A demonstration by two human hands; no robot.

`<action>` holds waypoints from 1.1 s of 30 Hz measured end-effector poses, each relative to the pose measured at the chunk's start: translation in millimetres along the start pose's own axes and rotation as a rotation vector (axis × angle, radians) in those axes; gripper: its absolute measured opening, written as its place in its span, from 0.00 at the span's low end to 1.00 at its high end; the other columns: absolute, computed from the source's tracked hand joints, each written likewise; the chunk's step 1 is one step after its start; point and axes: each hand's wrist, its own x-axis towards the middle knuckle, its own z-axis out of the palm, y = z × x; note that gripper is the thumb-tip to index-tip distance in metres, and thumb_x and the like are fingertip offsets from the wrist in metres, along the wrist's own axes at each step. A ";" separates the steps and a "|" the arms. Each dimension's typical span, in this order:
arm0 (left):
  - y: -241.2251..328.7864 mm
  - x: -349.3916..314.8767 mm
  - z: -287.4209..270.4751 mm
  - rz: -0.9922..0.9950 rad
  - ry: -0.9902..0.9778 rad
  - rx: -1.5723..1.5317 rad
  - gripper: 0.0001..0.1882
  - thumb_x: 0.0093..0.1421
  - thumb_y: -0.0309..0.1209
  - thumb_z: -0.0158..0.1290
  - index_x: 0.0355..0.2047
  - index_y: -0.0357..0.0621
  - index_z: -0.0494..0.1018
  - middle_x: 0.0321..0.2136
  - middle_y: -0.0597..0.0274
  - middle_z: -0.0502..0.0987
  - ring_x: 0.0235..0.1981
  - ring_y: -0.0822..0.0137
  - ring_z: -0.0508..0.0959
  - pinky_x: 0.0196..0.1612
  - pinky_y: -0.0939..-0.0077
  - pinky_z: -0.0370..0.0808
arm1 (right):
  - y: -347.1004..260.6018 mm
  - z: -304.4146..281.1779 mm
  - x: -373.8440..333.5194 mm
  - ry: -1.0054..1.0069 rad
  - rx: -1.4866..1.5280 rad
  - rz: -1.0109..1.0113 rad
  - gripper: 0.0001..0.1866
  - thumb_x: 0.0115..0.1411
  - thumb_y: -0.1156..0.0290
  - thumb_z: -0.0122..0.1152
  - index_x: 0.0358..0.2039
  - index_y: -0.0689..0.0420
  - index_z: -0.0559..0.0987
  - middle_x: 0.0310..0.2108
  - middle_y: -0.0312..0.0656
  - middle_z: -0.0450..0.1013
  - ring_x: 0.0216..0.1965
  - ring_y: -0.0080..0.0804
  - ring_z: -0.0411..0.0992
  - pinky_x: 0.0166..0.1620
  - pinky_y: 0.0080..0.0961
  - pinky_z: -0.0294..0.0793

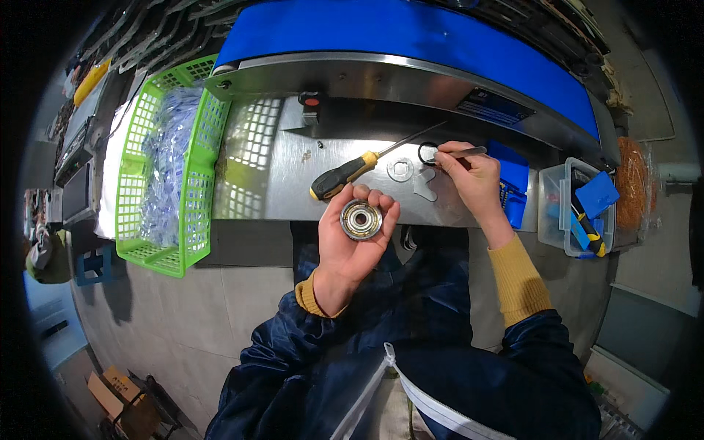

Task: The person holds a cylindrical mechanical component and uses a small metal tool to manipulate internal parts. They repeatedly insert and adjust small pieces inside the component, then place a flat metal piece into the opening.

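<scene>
A ball bearing (361,219) rests in my left hand (346,246), its open face with the balls turned up and my fingers curled round its rim. In my right hand (473,174) is a slim metal tool (469,152), pinched between thumb and fingers; its kind I cannot make out. A thin black ring (421,153) shows at those fingertips, and whether the tool or the fingers hold it I cannot tell. On the steel bench lie a screwdriver (352,172) with a black and yellow handle, a flat metal ring (400,170) and a pale forked flat piece (424,185).
A green basket (198,176) of clear plastic packets stands left on the steel bench (293,198). To the right are a blue case (513,183) and a clear bin (555,213) of tools. A blue-topped steel machine (411,81) spans the back.
</scene>
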 end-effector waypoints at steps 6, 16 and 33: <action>-4.2 2.5 2.0 -0.001 -0.022 0.071 0.13 0.69 0.37 0.43 0.32 0.43 0.71 0.30 0.59 0.74 0.41 0.60 0.76 0.54 0.59 0.77 | -56.2 -11.4 -11.9 0.088 0.248 0.075 0.07 0.56 0.78 0.67 0.35 0.65 0.82 0.32 0.40 0.79 0.32 0.22 0.76 0.36 0.17 0.75; -15.0 5.7 -3.7 -0.005 0.000 0.146 0.14 0.68 0.39 0.44 0.33 0.42 0.71 0.33 0.55 0.75 0.44 0.57 0.76 0.51 0.61 0.76 | -119.5 -2.2 -43.1 -0.336 0.125 -0.137 0.07 0.52 0.81 0.70 0.33 0.63 0.84 0.32 0.41 0.80 0.33 0.25 0.77 0.35 0.18 0.76; -20.5 5.2 -8.3 -0.008 0.017 0.251 0.19 0.70 0.43 0.39 0.35 0.43 0.74 0.34 0.57 0.78 0.35 0.63 0.79 0.38 0.71 0.78 | -115.1 5.5 -48.6 -0.395 0.241 0.134 0.06 0.57 0.79 0.66 0.36 0.64 0.83 0.31 0.40 0.80 0.31 0.19 0.76 0.34 0.17 0.76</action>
